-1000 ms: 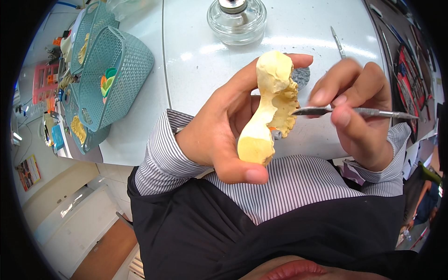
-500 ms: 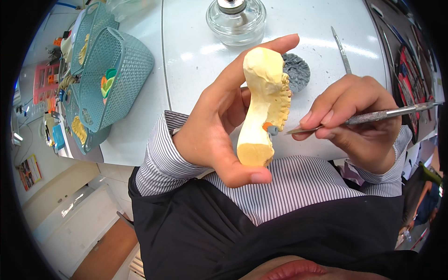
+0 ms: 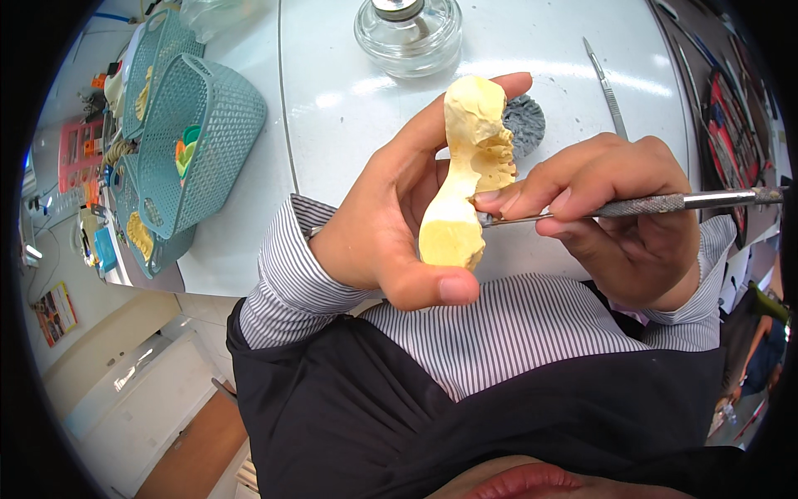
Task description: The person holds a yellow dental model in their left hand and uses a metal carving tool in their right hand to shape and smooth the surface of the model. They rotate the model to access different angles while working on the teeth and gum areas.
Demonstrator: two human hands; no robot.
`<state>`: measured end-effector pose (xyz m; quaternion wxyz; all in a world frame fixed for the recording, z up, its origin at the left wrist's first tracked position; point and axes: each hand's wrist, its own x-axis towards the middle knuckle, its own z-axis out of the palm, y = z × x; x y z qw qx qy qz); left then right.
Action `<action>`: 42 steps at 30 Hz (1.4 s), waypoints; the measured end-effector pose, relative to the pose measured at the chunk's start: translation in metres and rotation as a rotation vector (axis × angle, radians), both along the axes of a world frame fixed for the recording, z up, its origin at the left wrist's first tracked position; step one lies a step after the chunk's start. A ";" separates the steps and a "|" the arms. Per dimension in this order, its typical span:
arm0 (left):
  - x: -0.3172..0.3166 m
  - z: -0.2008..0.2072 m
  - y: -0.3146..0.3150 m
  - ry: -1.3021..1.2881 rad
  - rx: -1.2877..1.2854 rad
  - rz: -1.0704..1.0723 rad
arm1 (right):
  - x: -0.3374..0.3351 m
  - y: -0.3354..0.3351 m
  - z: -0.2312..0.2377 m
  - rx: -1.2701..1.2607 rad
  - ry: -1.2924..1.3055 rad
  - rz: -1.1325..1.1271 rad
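Observation:
A yellow plaster dental model [image 3: 453, 204] is gripped in my left hand [image 3: 374, 200], between the thumb at its near end and a finger along its far end. Its row of teeth faces right. My right hand [image 3: 628, 204] pinches a slim metal carving tool [image 3: 665, 205] with a knurled handle. The tool's tip meets the model's right side, at a small grey piece [image 3: 485, 219] on it. A right fingertip rests against the model there and hides most of that spot. Beyond the model, a round lump of grey wax [image 3: 524, 125] lies on the white table [image 3: 332, 133].
A glass spirit lamp [image 3: 409, 37] stands at the far middle. Another metal hand tool [image 3: 606, 87] lies to its right. Blue-green plastic baskets [image 3: 204, 145] stand on the left. A dark case of instruments [image 3: 740, 133] lies along the right edge.
My right hand has moved left, bringing the tool's tip and a fingertip onto the model. The model has tilted in my left hand, and its orange patch is now covered.

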<state>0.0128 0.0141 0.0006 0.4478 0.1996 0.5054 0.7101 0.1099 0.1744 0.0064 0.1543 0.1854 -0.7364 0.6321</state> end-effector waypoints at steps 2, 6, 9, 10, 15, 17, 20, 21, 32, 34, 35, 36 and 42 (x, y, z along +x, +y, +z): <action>-0.003 -0.003 -0.003 0.004 0.001 -0.071 | 0.000 0.000 0.000 0.023 0.018 -0.002; -0.012 -0.011 -0.007 0.006 0.109 -0.265 | -0.002 0.001 0.003 0.092 0.050 -0.016; -0.013 -0.012 -0.007 0.018 0.101 -0.275 | -0.001 0.000 0.004 0.110 0.039 -0.034; -0.013 -0.009 -0.007 0.011 0.081 -0.275 | -0.001 -0.001 0.004 0.106 0.031 -0.037; -0.011 -0.005 -0.005 0.004 0.007 -0.234 | -0.001 0.000 0.004 0.084 -0.002 -0.023; -0.006 -0.002 -0.002 0.013 -0.073 -0.159 | -0.001 0.000 0.005 0.079 -0.014 -0.016; -0.002 0.001 -0.001 -0.006 -0.096 -0.116 | -0.001 -0.001 0.007 0.059 -0.034 -0.024; -0.001 0.001 -0.001 -0.013 -0.092 -0.114 | -0.001 -0.001 0.007 0.042 -0.042 -0.026; -0.002 0.003 -0.002 -0.035 -0.115 -0.141 | -0.002 -0.001 0.006 -0.017 -0.064 -0.017; -0.002 0.003 -0.002 -0.032 -0.116 -0.145 | -0.002 -0.002 0.005 -0.025 -0.066 -0.023; -0.003 0.003 -0.003 -0.031 -0.116 -0.149 | -0.002 -0.003 0.005 -0.032 -0.072 -0.030; -0.003 0.002 -0.002 -0.030 -0.115 -0.156 | -0.001 -0.004 0.005 -0.043 -0.088 -0.049; -0.004 0.002 -0.004 -0.045 -0.111 -0.187 | -0.002 -0.002 0.007 -0.047 -0.083 -0.022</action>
